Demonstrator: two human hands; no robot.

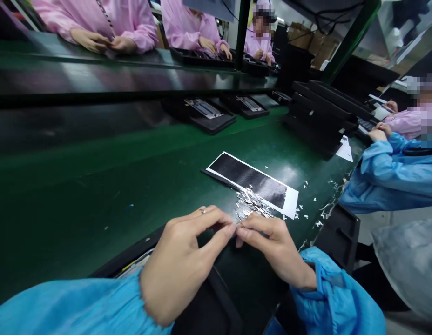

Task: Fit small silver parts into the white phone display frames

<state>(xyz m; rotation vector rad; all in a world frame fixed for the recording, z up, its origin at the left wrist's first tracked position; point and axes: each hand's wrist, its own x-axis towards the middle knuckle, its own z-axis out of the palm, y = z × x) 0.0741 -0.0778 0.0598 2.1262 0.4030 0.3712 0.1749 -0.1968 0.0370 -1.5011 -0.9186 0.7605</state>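
My left hand (197,253) and my right hand (268,244) meet fingertip to fingertip above the near side of the green table. Both pinch at the same spot, thumb against forefinger. Whatever lies between the tips is too small to make out. Just beyond my fingers is a pile of small silvery T-shaped pieces (253,204). It touches the near edge of a white sheet (292,197) that carries a black strip (249,177). Below my left hand a black tray (109,270) is partly hidden by my hand and sleeve.
Small white scraps (306,216) lie scattered toward the right table edge. Black trays with flat devices (205,109) stand at the back, near a stack of black trays (317,116). Co-workers in pink sit across the table; a person with a blue sleeve (401,172) is at the right.
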